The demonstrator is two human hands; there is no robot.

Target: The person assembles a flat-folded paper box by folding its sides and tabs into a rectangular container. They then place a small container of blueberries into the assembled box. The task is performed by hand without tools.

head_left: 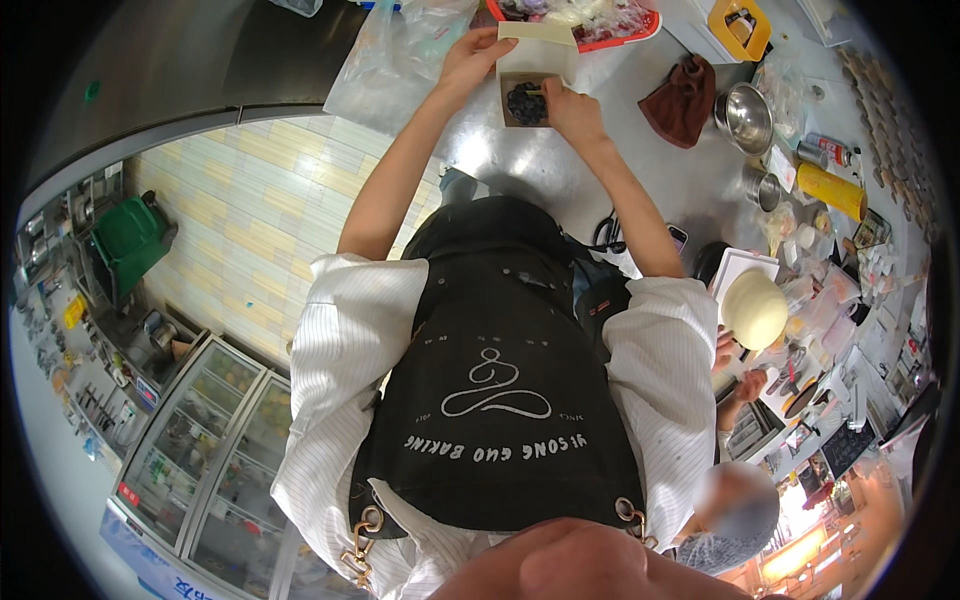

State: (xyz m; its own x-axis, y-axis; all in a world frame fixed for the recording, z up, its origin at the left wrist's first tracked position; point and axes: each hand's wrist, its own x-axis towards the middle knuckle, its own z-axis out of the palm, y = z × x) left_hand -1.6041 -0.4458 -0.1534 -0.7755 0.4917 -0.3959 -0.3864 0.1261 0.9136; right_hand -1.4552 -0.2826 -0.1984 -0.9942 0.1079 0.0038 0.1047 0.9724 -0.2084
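At the top of the head view, a small pale cardboard box (526, 62) stands on the steel worktop with its lid raised. Dark round berries (524, 104), which look like blueberries, lie inside it. My left hand (470, 65) grips the lid's left edge between thumb and fingers. Reaching over the box's right edge, my right hand (574, 114) has its fingers curled at the berries. A thin yellowish bit shows by those fingertips; what they hold is too small to make out.
A red tray (620, 36) with plastic-wrapped items sits behind the box. To the right are a brown cloth (680, 102), a steel bowl (744, 118) and a yellow cylinder (832, 191). Farther right, another person's hands are near a pale round cake (755, 309).
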